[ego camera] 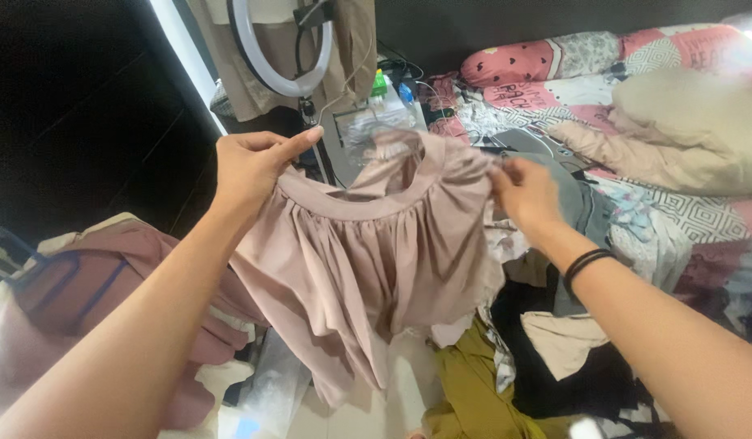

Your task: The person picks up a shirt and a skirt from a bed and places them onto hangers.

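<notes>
The left hand point(250, 167) is pinching one end of the waistband of a dusty-pink gathered garment point(368, 260), its grip clenched on the cloth. The right hand point(524, 195), a black band point(586, 264) at its wrist, is grasping the other end. The garment is hanging in the air between both hands, above a heap of clothes point(514, 366) lying on the floor. A ring light point(280, 45) is standing behind it, and a patterned bed point(685, 162) is lying to the right.
</notes>
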